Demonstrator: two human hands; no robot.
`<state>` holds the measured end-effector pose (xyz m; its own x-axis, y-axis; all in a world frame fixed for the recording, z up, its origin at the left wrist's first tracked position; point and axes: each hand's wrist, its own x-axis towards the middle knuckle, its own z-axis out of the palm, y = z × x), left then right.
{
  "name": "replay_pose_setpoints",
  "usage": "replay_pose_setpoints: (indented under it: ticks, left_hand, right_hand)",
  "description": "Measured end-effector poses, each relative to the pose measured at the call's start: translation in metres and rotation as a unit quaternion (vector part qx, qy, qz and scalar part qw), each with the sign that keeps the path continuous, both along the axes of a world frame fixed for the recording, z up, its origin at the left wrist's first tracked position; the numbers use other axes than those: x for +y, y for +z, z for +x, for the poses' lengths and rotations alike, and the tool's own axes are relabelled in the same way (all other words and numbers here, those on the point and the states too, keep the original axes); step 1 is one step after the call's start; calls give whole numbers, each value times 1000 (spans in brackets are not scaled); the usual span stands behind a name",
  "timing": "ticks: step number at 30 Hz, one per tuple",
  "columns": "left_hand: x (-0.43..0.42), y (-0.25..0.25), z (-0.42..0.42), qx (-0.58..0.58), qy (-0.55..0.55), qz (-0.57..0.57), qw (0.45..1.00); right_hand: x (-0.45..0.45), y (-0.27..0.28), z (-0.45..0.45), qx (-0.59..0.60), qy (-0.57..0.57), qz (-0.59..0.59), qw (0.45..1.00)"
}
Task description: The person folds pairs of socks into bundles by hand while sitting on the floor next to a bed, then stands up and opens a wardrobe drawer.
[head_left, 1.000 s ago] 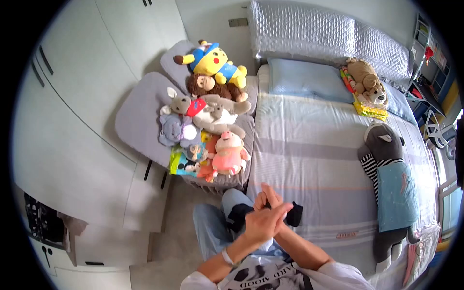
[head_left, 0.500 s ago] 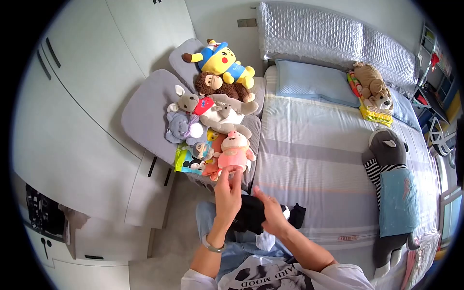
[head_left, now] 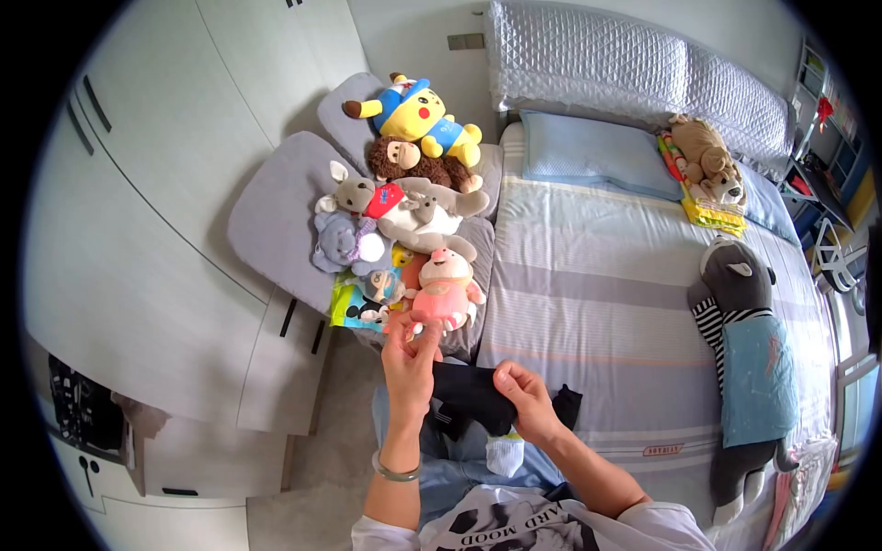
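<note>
A black sock [head_left: 474, 393] is pulled taut between my two hands, above my lap. My left hand [head_left: 410, 369] grips its left end, with the index finger and thumb raised. At the right end, my right hand [head_left: 527, 395] pinches the fabric between thumb and bent fingers. Just below lies a white sock [head_left: 504, 455] on my jeans, partly covered by the black one. Another dark sock [head_left: 567, 405] rests on the bed edge beyond my right hand and is partly hidden by it.
A grey cushioned seat [head_left: 276, 216] ahead-left bears several plush toys, with a pink pig [head_left: 445, 285] closest. To the right is the bed [head_left: 597, 303], with a pillow [head_left: 588, 156], a plush dog [head_left: 706, 161] and a long grey plush [head_left: 755, 358]. Cabinets [head_left: 165, 211] line the left.
My hands have moved apart, the left one leftward and the right one slightly right. The black sock, bunched before, is now stretched between them, and more of the white sock shows.
</note>
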<state>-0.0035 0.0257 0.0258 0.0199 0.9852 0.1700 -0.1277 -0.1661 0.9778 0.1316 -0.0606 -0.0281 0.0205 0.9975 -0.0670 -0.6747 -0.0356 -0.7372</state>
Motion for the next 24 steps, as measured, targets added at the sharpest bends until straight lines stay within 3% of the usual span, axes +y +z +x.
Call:
replay_pose_setpoints:
  ticks: [5,7,8,9,11,12,14,15,16,17,18,19,20,21,22,24]
  left_hand:
    - [-5,-6,-1,-53,19,-52,997]
    - [-32,-1,15,127,101,105,981]
    - [-31,-3,18,127,100,105,981]
    - [-27,-6,21,147,97,112,978]
    - [-20,-14,28,186,96,123,970]
    - [-14,-15,29,208,93,133,965]
    - [-27,-17,26,313,48,183,931]
    - [-42,-21,31,314,34,285,905]
    - [-44,-22,34,315,30,288,904]
    - [-53,-24,36,298,7,315,901]
    - [-57,-25,36,279,-11,344,896]
    - [-30,-32,24,218,-1,159,963]
    - [-2,-32,3,330,129,124,927]
    - [23,-32,-10,216,165,160,949]
    - [35,-35,-30,177,182,78,964]
    - [38,-13,-52,50,189,-15,981]
  right_hand:
    - [3,9,-5,37,-8,-66,997]
    - [10,15,-4,92,-26,-151,984]
    - [11,0,-4,96,-30,-61,993]
    - [12,-13,-10,52,-63,-17,997]
    - [-6,-4,-32,-222,-155,-19,963]
    - [-18,0,-42,-226,-130,-74,963]
    - [-21,9,-49,63,-64,-220,971]
    - [-10,14,-48,36,-165,-210,963]
    - [-7,12,-41,39,-169,-209,962]
    - [-12,5,-31,-224,-158,-48,960]
    - [-11,9,-32,-91,-87,-139,982]
    - [-9,14,-32,43,-37,-244,968]
    - [-18,20,-32,14,54,-224,973]
    - [-25,22,-27,-17,144,-200,969]
    - [-22,8,-13,-107,211,-114,965]
    - [-15,-17,5,-213,167,-36,962]
